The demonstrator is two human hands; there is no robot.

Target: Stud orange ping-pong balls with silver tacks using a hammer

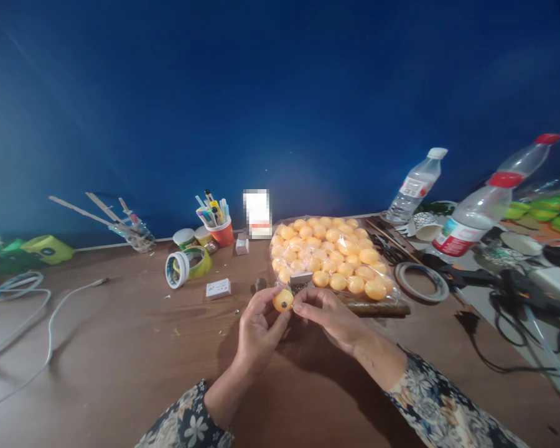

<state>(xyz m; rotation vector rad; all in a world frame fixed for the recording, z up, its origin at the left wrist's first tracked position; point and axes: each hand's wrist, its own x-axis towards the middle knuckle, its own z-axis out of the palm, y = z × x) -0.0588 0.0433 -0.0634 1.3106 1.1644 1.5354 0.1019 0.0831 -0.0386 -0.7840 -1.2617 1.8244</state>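
My left hand (261,323) pinches a small orange-yellow ball (280,301) between thumb and fingers. A dark round spot shows on the side of the ball facing me. Close against its right side is my right hand (329,313), thumb and forefinger pressed together; whatever lies between those fingertips is too small to make out. Just behind both hands rests a clear plastic bag (329,255) full of similar orange-yellow balls. A brown stick-like piece (378,307) lies along the bag's front edge.
Left of the hands lie a small white box (218,289) and a tipped tub (177,270). A red cup (221,231) of pens stands behind. At right are a tape roll (421,281), plastic bottles (471,218) and black cords (485,361). A white cable (51,336) crosses the left.
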